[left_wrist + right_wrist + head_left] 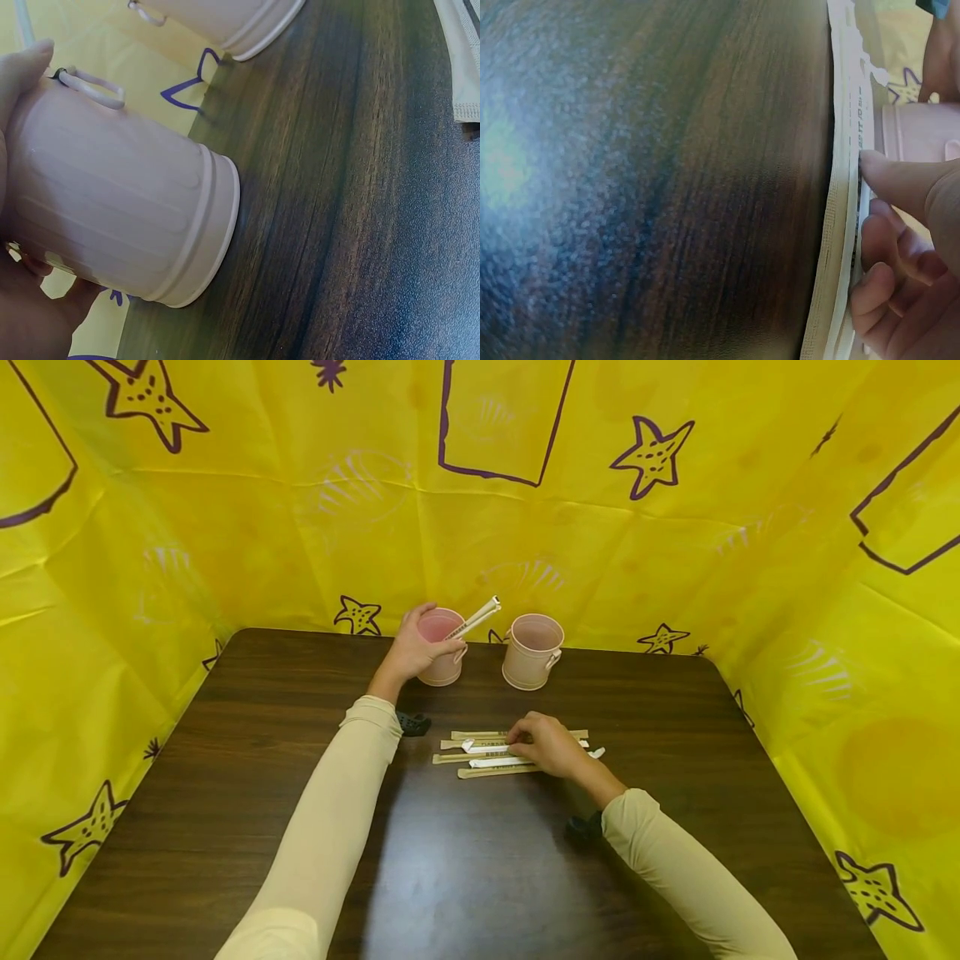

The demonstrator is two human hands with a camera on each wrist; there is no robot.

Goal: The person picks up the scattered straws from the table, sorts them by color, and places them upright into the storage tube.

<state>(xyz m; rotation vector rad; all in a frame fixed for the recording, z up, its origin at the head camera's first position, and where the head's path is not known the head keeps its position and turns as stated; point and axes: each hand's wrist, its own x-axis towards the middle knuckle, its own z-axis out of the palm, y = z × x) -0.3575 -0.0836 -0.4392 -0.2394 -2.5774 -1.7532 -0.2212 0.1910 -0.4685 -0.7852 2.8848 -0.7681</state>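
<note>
My left hand point(417, 647) grips the left pink bucket-shaped cup point(442, 675), which has a small ring handle and stands upright. Several paper-wrapped straws point(478, 617) lean out of its rim to the right. Over a row of paper-wrapped straws point(480, 759), tan and white, lying side by side on the table, my right hand point(551, 747) reaches down. In the right wrist view, its thumb point(900, 180) and curled fingers pinch one of these straws; the hand hides part of the row. The left wrist view shows the held cup point(120, 195) close up, its base near the tabletop.
A second pink cup point(531, 660) stands upright just right of the held one, at the back of the dark wooden table point(465, 860). Yellow sheeting point(480, 527) with purple starfish drawings hangs behind and at both sides. Dark wrist straps point(412, 723) show at the sleeves.
</note>
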